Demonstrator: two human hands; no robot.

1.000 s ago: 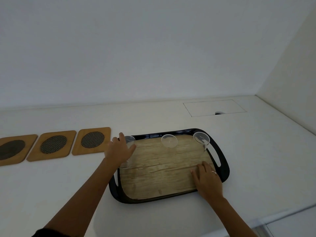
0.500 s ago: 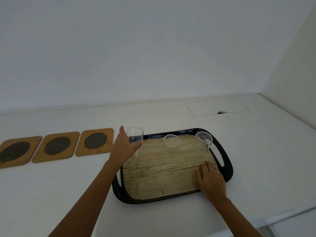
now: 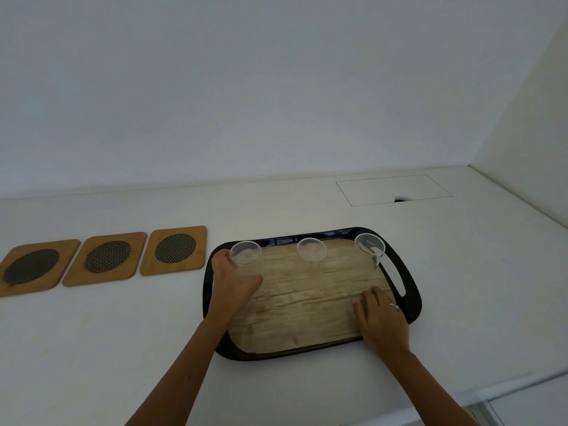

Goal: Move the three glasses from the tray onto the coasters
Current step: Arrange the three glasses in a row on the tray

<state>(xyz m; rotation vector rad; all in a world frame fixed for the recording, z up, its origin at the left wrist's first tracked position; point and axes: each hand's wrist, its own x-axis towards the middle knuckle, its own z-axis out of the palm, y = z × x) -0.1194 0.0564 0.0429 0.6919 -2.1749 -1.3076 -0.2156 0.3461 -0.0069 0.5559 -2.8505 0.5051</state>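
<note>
The leftmost glass [image 3: 245, 256] stands at the far left corner of the tray [image 3: 410, 298], the left hand [image 3: 232, 282] with its fingers wrapped around it. The right hand [image 3: 379, 318] presses flat on the tray, fingers spread. A slack hold on clear, slippery glass could drop it short of the coasters [image 3: 173, 250] along the worktop's left edge.

Wood-grain tray [image 3: 310, 302], clear glasses [image 3: 311, 249]
</note>
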